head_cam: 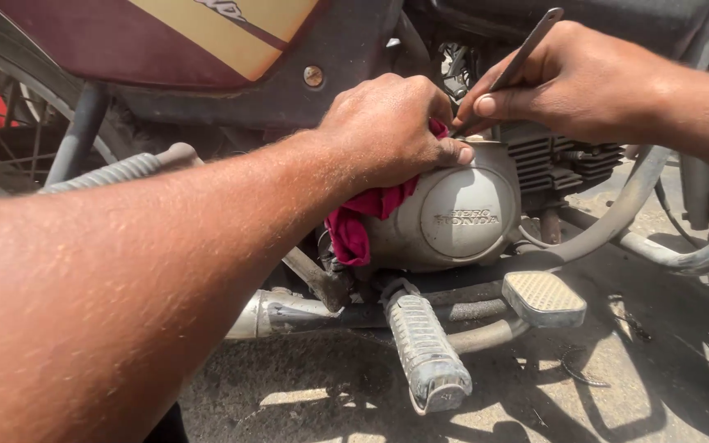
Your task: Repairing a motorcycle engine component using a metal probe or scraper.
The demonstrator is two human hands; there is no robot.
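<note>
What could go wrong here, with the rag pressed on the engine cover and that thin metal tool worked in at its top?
The thin metal tool is pinched only by the right hand fingers; it may slip off the round engine cover toward the left hand thumb beside its tip. The red rag hangs loose below the left hand and might slide off. The cooling fins sit close under the right hand and could scrape it.

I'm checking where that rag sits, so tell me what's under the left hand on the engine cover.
Under the left hand a red rag is pressed onto the grey engine cover, its loose end hanging down the cover's left side. The hand hides the rag's upper part and the cover's top there.
</note>
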